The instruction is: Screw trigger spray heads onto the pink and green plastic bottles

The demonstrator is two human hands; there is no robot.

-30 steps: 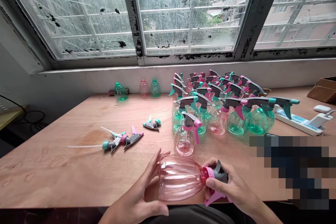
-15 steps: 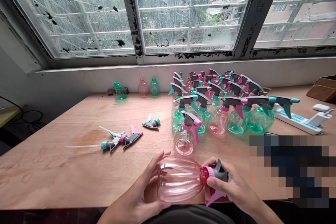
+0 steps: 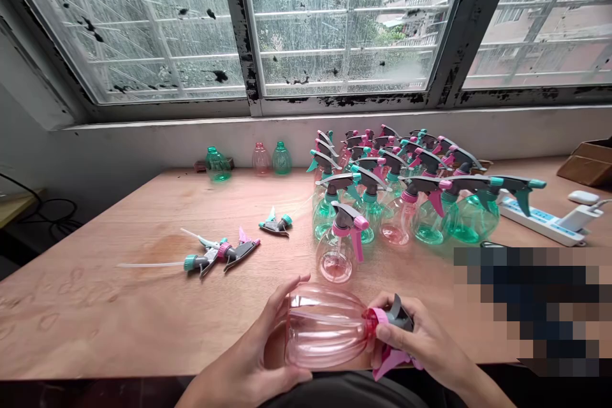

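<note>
A clear pink spray bottle lies on its side between my hands at the table's front edge, its neck toward the right. My left hand is wrapped round the bottle's base, thumb below and fingers above. With my right hand I grip the pink collar of the grey and pink trigger sprayer at the neck. Just beyond stands an upright pink spray bottle with its sprayer fitted. To the left lie loose trigger sprayers, and another with a teal collar lies farther back.
Many pink and green spray bottles stand grouped at the back right. Bottles without sprayers, including a green one, stand by the wall. A power strip and a brown box are on the right. A blurred-out patch hides the right front.
My left thumb has closed in under the bottle's base, where it was held apart a second ago. The bottle has shifted very slightly left; my right hand stays on the collar.
</note>
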